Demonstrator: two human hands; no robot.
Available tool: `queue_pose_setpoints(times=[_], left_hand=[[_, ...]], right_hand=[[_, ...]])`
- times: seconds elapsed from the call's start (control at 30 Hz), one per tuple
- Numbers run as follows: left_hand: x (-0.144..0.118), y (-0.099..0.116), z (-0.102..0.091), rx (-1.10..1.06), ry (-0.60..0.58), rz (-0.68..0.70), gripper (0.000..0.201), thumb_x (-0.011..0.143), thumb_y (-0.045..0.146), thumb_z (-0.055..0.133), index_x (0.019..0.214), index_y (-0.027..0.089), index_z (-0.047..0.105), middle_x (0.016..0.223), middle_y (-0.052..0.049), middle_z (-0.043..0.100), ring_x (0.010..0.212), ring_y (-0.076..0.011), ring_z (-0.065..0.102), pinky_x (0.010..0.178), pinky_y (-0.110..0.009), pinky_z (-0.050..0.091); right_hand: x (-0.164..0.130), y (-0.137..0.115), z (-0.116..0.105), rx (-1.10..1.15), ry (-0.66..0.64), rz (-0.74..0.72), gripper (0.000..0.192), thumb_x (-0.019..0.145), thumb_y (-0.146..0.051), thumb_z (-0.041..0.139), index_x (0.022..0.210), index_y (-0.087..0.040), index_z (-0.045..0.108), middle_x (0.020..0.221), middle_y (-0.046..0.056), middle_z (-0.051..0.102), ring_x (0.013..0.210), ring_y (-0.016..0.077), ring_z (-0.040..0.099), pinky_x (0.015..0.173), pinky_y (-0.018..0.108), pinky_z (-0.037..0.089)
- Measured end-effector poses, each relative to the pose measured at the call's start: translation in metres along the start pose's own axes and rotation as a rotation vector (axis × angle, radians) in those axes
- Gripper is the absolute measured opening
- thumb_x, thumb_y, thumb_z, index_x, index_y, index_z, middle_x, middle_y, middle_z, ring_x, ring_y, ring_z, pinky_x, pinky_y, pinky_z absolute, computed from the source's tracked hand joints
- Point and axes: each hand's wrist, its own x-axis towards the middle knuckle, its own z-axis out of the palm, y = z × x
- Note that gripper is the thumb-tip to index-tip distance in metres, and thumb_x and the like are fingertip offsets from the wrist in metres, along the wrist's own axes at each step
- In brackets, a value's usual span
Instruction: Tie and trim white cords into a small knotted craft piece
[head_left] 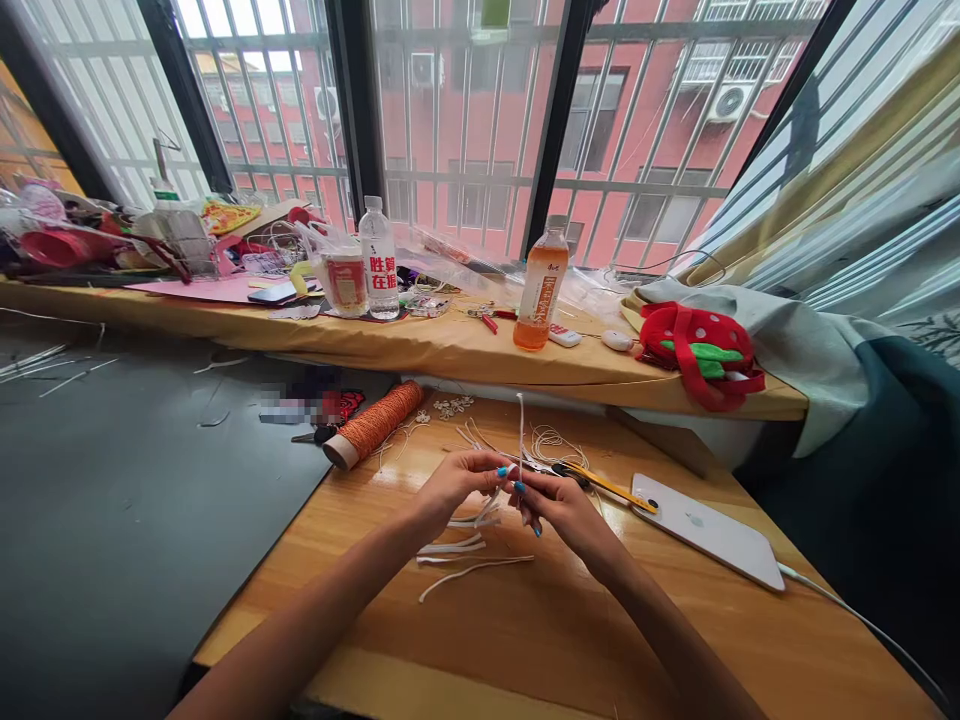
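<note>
White cord (pixel 520 425), one: standing upright, centre of frame. Right hand (pixel 559 503): pinching its lower end, fingertips together. Left hand (pixel 466 482): bunching fingertips alongside; I cannot tell its hold. Seeming light, soft, bendable; suiting pinching low.

On the clear plastic bottle with white cap (pixel 381 290) there are big red Chinese characters (pixel 374 265); 胜 and 在 can be read. The flat white phone (pixel 724 542) carries an Apple logo (pixel 694 519). The writing on the orange-and-white label (pixel 541 283) of the plastic bottle with orange drink (pixel 532 334) is too small for reading.
</note>
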Motion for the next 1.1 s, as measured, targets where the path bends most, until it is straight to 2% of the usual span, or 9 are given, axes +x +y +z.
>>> queue_pose_setpoints(times=[0.33, 0.57, 0.7, 0.83, 0.97, 1.1], left_hand=[[0.000, -0.008, 0.007, -0.034, 0.053, 0.023, 0.034, 0.060, 0.032, 0.066, 0.085, 0.010, 0.060, 0.058, 0.000, 0.058, 0.056, -0.0112, 0.052, 0.061, -0.025, 0.039], [-0.002, -0.005, 0.011, 0.033, 0.095, 0.034, 0.032, 0.060, 0.032, 0.064, 0.083, 0.009, 0.059, 0.058, 0.000, 0.056, 0.055, -0.0103, 0.051, 0.057, -0.023, 0.039], [-0.003, -0.009, 0.013, 0.296, 0.129, 0.085, 0.030, 0.067, 0.032, 0.057, 0.089, 0.011, 0.058, 0.055, 0.002, 0.053, 0.052, -0.0093, 0.049, 0.053, -0.020, 0.037], [-0.005, -0.010, 0.013, 0.612, 0.159, 0.138, 0.030, 0.073, 0.031, 0.052, 0.098, 0.016, 0.057, 0.051, 0.005, 0.047, 0.048, -0.0077, 0.043, 0.049, -0.018, 0.032], [-0.006, -0.005, 0.012, 0.662, 0.073, 0.198, 0.026, 0.077, 0.028, 0.048, 0.097, 0.016, 0.060, 0.067, 0.000, 0.058, 0.060, -0.0091, 0.048, 0.056, -0.018, 0.035], [-0.007, 0.000, 0.014, 0.744, -0.010, 0.275, 0.019, 0.078, 0.023, 0.048, 0.083, 0.014, 0.064, 0.076, -0.002, 0.062, 0.067, -0.0103, 0.051, 0.062, -0.018, 0.036]], right_hand=[[0.000, 0.003, 0.007, -0.057, 0.019, -0.127, 0.025, 0.080, -0.036, 0.044, 0.069, -0.015, 0.052, 0.064, 0.000, 0.047, 0.057, 0.0099, 0.044, 0.052, 0.022, 0.038], [0.001, 0.001, 0.008, -0.081, 0.019, -0.096, 0.032, 0.081, -0.041, 0.041, 0.068, -0.014, 0.054, 0.063, 0.001, 0.049, 0.059, 0.0113, 0.047, 0.056, 0.025, 0.040], [0.002, 0.002, 0.007, 0.022, 0.081, -0.041, 0.039, 0.077, -0.048, 0.042, 0.062, -0.014, 0.054, 0.058, 0.002, 0.050, 0.054, 0.0113, 0.047, 0.051, 0.024, 0.040], [0.000, -0.001, 0.003, 0.067, 0.229, -0.041, 0.036, 0.076, -0.047, 0.046, 0.070, -0.014, 0.060, 0.056, 0.000, 0.048, 0.051, 0.0086, 0.042, 0.048, 0.021, 0.034], [-0.001, -0.001, 0.001, 0.161, 0.276, -0.027, 0.028, 0.071, -0.043, 0.055, 0.079, -0.017, 0.063, 0.058, -0.002, 0.047, 0.051, 0.0076, 0.039, 0.045, 0.020, 0.029], [0.001, 0.002, 0.001, 0.337, 0.258, 0.025, 0.028, 0.067, -0.042, 0.060, 0.082, -0.019, 0.064, 0.061, 0.000, 0.052, 0.057, 0.0092, 0.044, 0.050, 0.020, 0.033]])
